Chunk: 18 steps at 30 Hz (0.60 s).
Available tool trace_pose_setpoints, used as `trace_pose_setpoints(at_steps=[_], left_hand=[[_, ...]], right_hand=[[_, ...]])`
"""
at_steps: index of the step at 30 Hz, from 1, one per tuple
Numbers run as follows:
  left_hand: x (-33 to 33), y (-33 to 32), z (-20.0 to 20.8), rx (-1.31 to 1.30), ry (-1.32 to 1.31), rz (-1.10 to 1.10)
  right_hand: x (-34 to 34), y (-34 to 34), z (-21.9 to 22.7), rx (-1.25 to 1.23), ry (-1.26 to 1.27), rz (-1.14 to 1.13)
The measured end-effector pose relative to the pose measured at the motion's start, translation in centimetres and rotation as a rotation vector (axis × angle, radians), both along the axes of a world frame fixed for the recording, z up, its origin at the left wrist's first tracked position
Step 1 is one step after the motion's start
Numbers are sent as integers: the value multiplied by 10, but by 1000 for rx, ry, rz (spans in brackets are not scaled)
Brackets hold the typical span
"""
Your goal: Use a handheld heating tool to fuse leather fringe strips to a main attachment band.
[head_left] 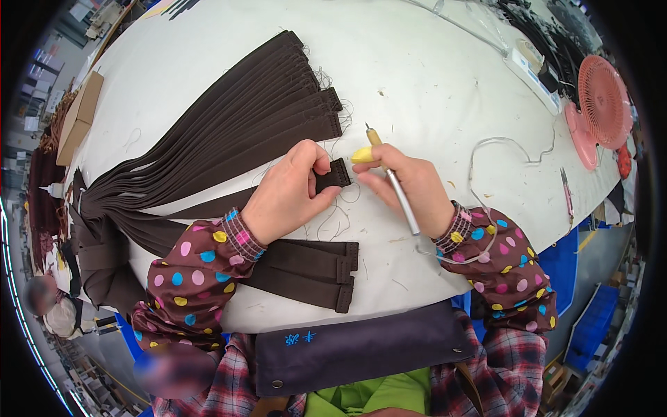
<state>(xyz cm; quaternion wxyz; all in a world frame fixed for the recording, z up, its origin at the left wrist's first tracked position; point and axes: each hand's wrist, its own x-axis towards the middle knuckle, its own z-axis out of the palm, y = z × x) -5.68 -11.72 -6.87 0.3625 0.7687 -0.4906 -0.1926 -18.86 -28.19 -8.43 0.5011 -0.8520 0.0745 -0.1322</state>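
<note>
My left hand [286, 189] pinches a dark brown fabric strap [335, 175] near its stitched end, with loose threads trailing beside it. In my right hand [417, 182] is a corded pen-shaped tool [401, 201] with a silver body, a tan front part and a thin dark tip pointing away from me. A yellow cover [362, 155] sits on one of that hand's fingertips. Beyond my left hand, a fanned bundle of similar straps [229, 111] lies on the white table [417, 76], gathered at the left. Several more straps [306, 274] lie nearer to me.
At the right stand a pink fan [602, 104] and a white power strip [531, 80]. Tweezers [567, 193] lie by the table's right edge. A clear cable [479, 149] loops beside my right forearm. A cardboard box [80, 118] stands at the far left.
</note>
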Motion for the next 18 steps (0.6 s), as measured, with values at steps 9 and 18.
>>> trace_pose_setpoints(at_steps=[9, 18], left_hand=[[1, -7, 1, 41, 261, -24], [-1, -9, 3, 52, 79, -81]], right_hand=[[6, 6, -1, -303, -136, 56], [4, 4, 10, 53, -145, 56]])
